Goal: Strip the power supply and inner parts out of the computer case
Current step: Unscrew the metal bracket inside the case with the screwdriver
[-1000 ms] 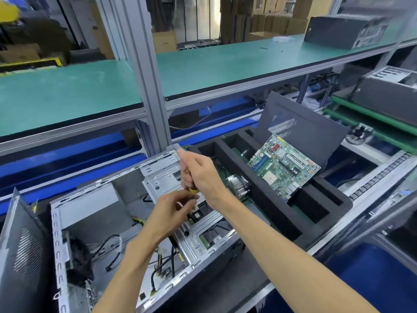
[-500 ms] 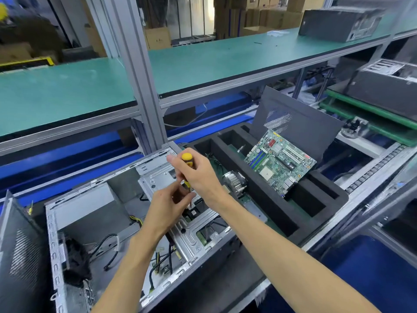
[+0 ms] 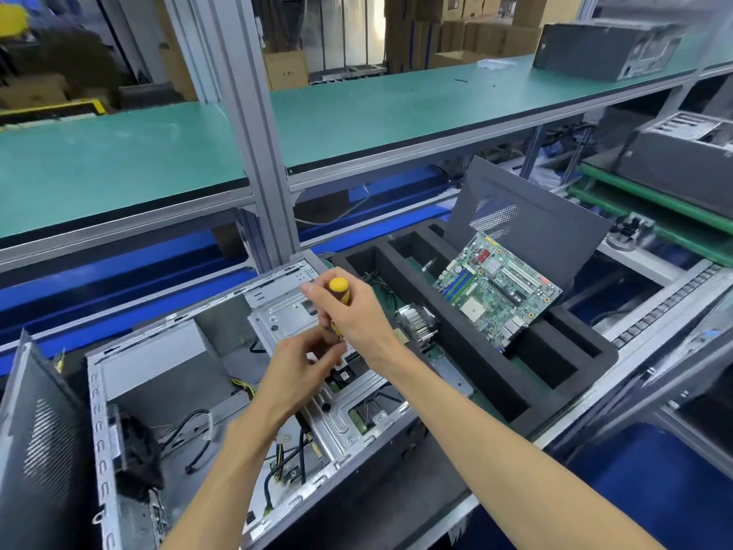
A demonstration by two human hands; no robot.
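An open computer case (image 3: 99, 391) lies on its side in front of me, with a silver drive cage (image 3: 285, 311) and loose cables (image 3: 190, 430) inside. My right hand (image 3: 357, 315) grips a yellow-handled screwdriver (image 3: 339, 289), held upright over the drive cage. Just below it, my left hand (image 3: 305, 367) has its fingers curled around the screwdriver's lower shaft, so the tip is hidden. A power supply is not clearly visible.
A black foam tray (image 3: 555, 391) to the right holds a green motherboard (image 3: 496, 287) and a heatsink (image 3: 416, 323). A dark side panel (image 3: 535, 224) leans behind it. A mesh panel (image 3: 39, 450) stands at far left. More cases (image 3: 607, 49) sit on the green shelf.
My right hand has shifted from the cage's top edge onto the screwdriver, whose yellow top now shows. Both hands stay close together over the drive cage.
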